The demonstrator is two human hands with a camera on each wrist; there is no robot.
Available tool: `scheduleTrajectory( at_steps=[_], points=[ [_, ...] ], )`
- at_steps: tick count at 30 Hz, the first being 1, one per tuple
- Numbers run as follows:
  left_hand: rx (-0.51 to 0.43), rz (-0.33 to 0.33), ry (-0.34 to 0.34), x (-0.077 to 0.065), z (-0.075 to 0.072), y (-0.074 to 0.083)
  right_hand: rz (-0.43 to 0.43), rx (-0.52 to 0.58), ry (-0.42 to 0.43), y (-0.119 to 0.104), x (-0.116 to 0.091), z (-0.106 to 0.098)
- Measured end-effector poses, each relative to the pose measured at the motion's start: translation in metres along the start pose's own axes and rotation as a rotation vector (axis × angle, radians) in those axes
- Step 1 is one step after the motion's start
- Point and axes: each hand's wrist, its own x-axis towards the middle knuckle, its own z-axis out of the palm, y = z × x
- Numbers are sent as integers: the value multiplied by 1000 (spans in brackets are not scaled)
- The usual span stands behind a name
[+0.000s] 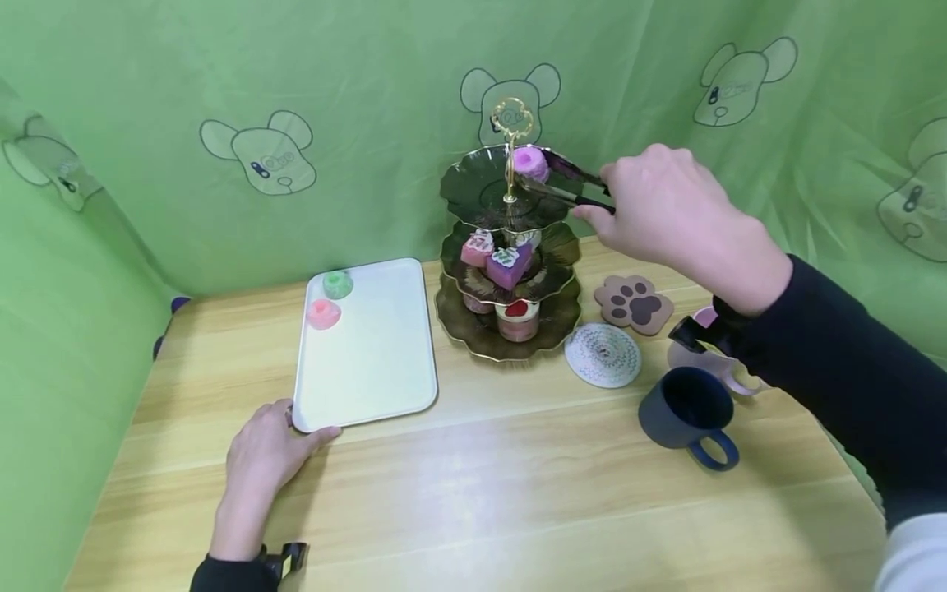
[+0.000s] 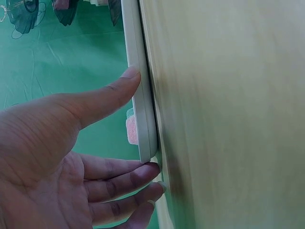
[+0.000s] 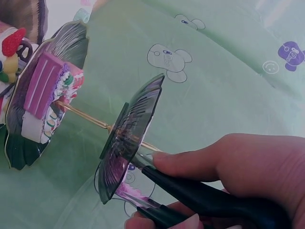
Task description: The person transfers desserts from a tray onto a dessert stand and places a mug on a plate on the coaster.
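My right hand (image 1: 669,205) grips black-handled tongs (image 3: 200,191) at the stand's top tier. The tong arms lie on either side of a purple ring-shaped sweet (image 1: 529,164); whether they press on it I cannot tell. It sits at the right of the top plate (image 1: 468,187) of a dark three-tier stand. With thumb and fingers round its near left corner, my left hand (image 1: 268,448) holds a white tray (image 1: 370,353). Toward the tray's far left lie a green sweet (image 1: 337,284) and a pink one (image 1: 323,313).
Cake slices (image 1: 509,265) fill the stand's middle tier; a strawberry-topped cake (image 1: 517,321) is on the bottom one. To the right are a round patterned coaster (image 1: 602,355), a paw-shaped coaster (image 1: 633,304), a dark blue mug (image 1: 676,423) and a pale pink cup (image 1: 684,358) partly hidden by my arm.
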Motion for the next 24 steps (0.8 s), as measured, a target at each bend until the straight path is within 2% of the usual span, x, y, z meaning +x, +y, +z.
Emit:
scheduleTrajectory(
  at_steps=[15, 20, 24],
  points=[
    [3, -2, -17, 4, 3, 0, 36, -2, -47, 6, -3, -4],
    [0, 0, -20, 3, 4, 1, 71, -20, -60, 11, -14, -15],
    [3, 1, -21, 4, 3, 2, 85, -49, -49, 12, -31, -26]
  ],
)
